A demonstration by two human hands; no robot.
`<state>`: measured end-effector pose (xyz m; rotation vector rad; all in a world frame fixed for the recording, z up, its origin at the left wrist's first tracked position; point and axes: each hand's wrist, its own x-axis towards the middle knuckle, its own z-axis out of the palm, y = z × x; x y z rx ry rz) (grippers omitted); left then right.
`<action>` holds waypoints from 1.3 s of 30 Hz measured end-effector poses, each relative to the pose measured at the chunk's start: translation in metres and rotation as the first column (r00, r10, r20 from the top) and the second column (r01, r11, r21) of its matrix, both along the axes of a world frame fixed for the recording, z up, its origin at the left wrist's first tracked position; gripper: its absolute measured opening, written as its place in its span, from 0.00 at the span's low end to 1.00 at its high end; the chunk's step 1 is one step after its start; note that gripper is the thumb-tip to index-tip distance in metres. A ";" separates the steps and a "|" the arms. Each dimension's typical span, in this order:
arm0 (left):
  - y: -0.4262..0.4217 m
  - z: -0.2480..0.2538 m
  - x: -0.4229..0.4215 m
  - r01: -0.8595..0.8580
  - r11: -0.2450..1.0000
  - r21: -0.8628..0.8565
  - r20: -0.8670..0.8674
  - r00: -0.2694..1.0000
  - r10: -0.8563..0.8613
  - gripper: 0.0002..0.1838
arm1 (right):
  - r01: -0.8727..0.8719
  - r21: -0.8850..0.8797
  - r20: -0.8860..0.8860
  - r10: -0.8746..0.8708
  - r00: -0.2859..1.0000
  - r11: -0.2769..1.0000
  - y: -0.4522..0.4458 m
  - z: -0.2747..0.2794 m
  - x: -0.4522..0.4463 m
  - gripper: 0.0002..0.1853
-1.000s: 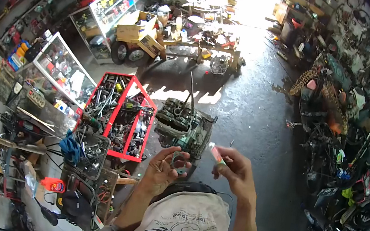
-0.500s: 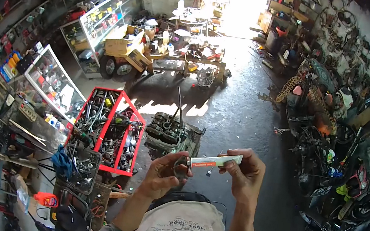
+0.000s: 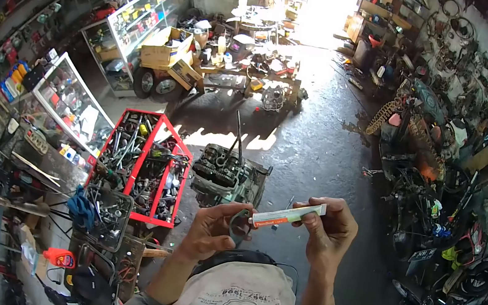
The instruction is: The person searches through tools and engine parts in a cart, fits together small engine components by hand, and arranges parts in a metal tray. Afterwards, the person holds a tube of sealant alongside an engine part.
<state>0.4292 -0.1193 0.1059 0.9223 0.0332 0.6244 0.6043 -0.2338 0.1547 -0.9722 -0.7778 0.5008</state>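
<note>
A thin ring-shaped part (image 3: 238, 226) is held in my left hand (image 3: 212, 230), between the thumb and fingers. My right hand (image 3: 328, 228) grips the flat end of a white and orange tube (image 3: 286, 216). The tube lies nearly level, and its nozzle end is at the ring's upper edge; whether they touch I cannot tell. Beyond my hands an engine (image 3: 227, 175) stands on the floor, with a long rod rising from it.
To the left are a red tool rack (image 3: 156, 171) full of tools, a metal tray (image 3: 111, 221) with a blue cloth (image 3: 81, 207), and a red bottle (image 3: 59, 257). Motorcycle parts (image 3: 434, 173) are piled along the right. A loaded bench (image 3: 248, 81) stands farther back.
The tube has swung from upright to nearly level, and its nozzle end has come to the ring. My left hand has turned the ring more edge-on. The head view has shifted slightly.
</note>
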 end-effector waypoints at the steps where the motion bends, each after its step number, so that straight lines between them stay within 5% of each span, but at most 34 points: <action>1: 0.001 0.001 0.001 -0.040 0.991 0.128 -0.009 0.999 0.042 0.36 | -0.018 0.007 0.022 0.018 1.000 1.000 0.000 0.000 0.000 0.11; 7: 0.000 0.004 -0.001 -0.150 0.935 0.321 -0.067 0.981 0.181 0.33 | -0.020 0.013 -0.028 0.020 0.999 1.000 0.005 -0.006 -0.002 0.10; 22: -0.011 0.014 -0.007 -0.172 0.855 0.489 -0.209 0.929 0.307 0.34 | -0.034 -0.022 -0.130 0.031 0.991 0.999 0.009 -0.015 -0.001 0.09; 39: -0.009 0.010 -0.002 -0.195 0.903 0.383 -0.220 0.930 0.295 0.35 | -0.045 -0.047 -0.154 0.037 0.987 0.998 0.010 -0.015 0.000 0.09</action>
